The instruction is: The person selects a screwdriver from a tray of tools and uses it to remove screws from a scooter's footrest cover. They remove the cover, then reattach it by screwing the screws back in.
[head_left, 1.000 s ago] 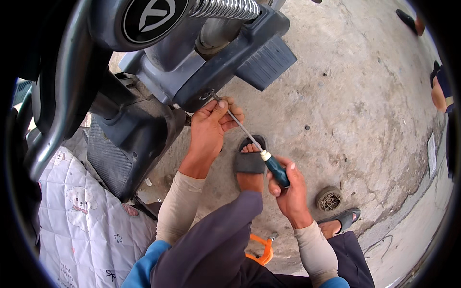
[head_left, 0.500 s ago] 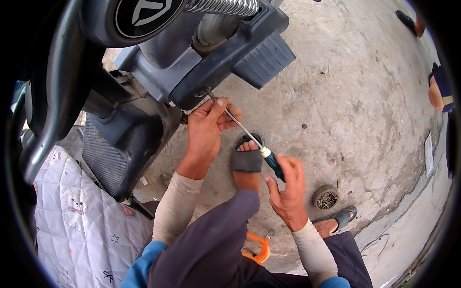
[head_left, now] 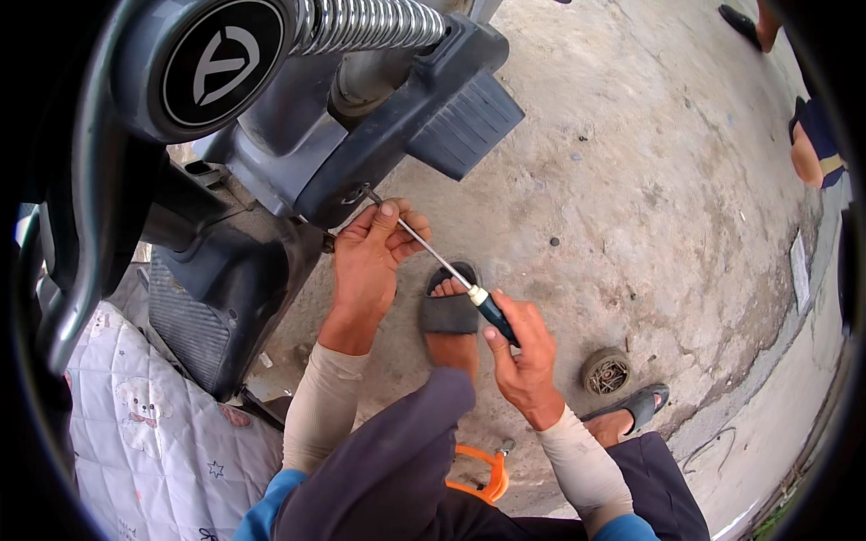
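Both hands are working a long screwdriver [head_left: 451, 275] near the middle of the frame. Left hand [head_left: 370, 257] is pinching the metal shaft close to its tip with curled fingers, right against the underside of the dark grey scooter panel [head_left: 379, 135] in the upper left. Right hand [head_left: 523, 356] is gripping the dark handle, fingers wrapped closed around it, lower and to the right. Below the shaft, a sandalled foot [head_left: 448, 311] is resting on the concrete floor [head_left: 649, 198].
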`<state>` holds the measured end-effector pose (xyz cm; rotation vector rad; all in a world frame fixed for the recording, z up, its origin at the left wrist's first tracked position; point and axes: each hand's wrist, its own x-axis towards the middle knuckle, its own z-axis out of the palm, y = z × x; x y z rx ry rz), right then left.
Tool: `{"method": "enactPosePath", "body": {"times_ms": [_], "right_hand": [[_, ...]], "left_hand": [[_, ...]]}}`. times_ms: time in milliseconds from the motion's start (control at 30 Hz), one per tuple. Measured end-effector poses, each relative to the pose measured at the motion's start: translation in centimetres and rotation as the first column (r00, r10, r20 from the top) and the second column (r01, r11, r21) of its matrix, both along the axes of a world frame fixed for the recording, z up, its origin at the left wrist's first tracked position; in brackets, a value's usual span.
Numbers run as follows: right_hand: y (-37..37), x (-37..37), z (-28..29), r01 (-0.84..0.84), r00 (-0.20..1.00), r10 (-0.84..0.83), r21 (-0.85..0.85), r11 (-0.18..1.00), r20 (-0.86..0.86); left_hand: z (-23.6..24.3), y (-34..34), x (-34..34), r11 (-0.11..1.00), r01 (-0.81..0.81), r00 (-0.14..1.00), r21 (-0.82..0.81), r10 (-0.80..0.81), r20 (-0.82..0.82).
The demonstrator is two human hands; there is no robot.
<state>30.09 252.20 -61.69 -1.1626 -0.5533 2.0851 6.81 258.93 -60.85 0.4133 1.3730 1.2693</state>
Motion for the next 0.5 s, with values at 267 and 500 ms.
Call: {"method": "enactPosePath", "body": {"times_ms": [267,500], "right_hand": [[-0.2,-0.4,-0.4,-0.066,0.979,0.027,0.188,0.98,0.203],[-0.5,0.3,-0.5,-0.1,0.985,0.09,0.061,0.993,0.15]], "left_hand": [[-0.3,0.5,-0.7,0.996,-0.044,0.998,0.079,0.041,0.044],[0.3,0.3,-0.2,0.995,-0.035,0.994,0.089,0.026,0.104]]}}
